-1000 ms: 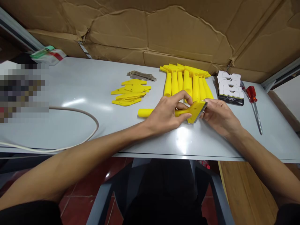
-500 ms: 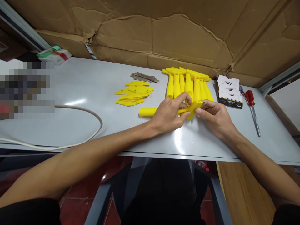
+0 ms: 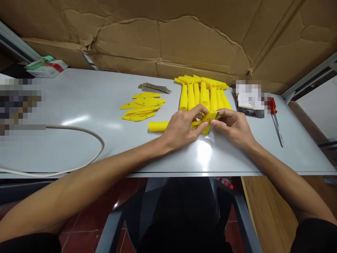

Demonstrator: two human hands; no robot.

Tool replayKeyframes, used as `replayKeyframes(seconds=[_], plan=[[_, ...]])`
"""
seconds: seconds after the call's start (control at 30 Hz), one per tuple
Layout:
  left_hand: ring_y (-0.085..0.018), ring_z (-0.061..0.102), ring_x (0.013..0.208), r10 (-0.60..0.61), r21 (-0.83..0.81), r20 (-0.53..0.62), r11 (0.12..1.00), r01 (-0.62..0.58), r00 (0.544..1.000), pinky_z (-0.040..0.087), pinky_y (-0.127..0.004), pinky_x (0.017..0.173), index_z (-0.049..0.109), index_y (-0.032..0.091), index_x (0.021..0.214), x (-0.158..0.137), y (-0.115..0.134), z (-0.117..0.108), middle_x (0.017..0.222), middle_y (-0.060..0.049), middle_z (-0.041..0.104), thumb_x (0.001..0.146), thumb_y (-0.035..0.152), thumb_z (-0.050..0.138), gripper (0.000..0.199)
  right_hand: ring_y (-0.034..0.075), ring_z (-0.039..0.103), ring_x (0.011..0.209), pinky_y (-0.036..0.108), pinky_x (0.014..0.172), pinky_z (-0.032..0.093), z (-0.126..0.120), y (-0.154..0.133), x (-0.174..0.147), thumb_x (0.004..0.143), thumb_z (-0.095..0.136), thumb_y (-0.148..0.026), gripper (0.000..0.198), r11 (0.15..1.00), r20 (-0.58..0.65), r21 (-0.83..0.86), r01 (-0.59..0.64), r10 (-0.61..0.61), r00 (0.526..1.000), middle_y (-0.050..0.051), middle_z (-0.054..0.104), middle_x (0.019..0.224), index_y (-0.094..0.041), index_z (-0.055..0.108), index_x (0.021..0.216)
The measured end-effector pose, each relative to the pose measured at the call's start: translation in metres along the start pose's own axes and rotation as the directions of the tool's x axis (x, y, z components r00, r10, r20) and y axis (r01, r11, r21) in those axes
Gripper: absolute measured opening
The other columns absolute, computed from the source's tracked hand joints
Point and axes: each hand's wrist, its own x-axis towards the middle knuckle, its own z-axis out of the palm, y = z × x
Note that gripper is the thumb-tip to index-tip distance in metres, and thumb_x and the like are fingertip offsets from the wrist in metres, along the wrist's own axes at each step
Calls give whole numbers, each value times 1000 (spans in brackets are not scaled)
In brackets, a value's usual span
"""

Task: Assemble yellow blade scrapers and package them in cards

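Note:
My left hand (image 3: pixel 181 128) is closed around the neck of a yellow plastic scraper (image 3: pixel 158 126), whose round handle sticks out to the left just above the table. At the scraper's flat head, the thumb and fingers of my right hand (image 3: pixel 235 126) pinch the edge where a thin metal blade (image 3: pixel 217 115) shows. A small hole or screw is visible in the head; my fingers cover part of it. Right behind my hands lie several more yellow scrapers (image 3: pixel 189 93) in a row. Flat yellow plates (image 3: pixel 142 102) are piled to the left, with loose metal blades (image 3: pixel 155 88) beyond them.
A red-handled screwdriver (image 3: pixel 276 121) lies at the right beside partly blurred white boxes (image 3: pixel 244 100). On the left a pale cable (image 3: pixel 101 140) curves over the grey table (image 3: pixel 79 102). Cardboard (image 3: pixel 184 45) stands along the back; a small box (image 3: pixel 48 66) sits at far left.
The scraper's head has tilted a little in my hands, and its face with the hole shows more clearly. Both hands keep their grip. The whole view has shifted slightly.

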Motion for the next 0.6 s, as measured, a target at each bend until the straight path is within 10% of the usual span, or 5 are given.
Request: replayKeyframes(seconds=[0.17,0.3,0.4,0.6], plan=[[-19,72,95,-13,-66,3,998,14,1000,58,-33,83,62,21,99,9,-5,-13,103,-3,75,89,30,66,14,10,59,75,26,68,46,-80,-24,6,82,82,-57,40,951,1,-308,11,-11,1000,6,72,89,-19,78,94],[-18,73,79,-130,-199,142,967,157,981,60,-29,64,60,20,95,17,-10,-24,101,-5,72,84,32,73,21,12,64,80,28,73,48,-139,-23,8,78,84,-61,46,774,310,-634,0,254,916,8,75,95,-20,83,97],[-17,74,67,-216,-297,223,914,277,951,62,-30,55,60,20,97,19,-13,-25,103,-5,71,82,30,76,24,12,64,78,29,71,48,-149,-7,13,77,84,-59,45,742,415,-670,7,367,833,8,76,99,-22,85,103],[-20,77,63,-272,-340,256,873,350,928,67,-34,56,60,20,98,19,-14,-22,103,-5,71,84,25,78,24,14,67,74,29,67,50,-147,7,19,74,88,-56,41,749,384,-661,-35,378,843,7,76,90,-20,84,93]])
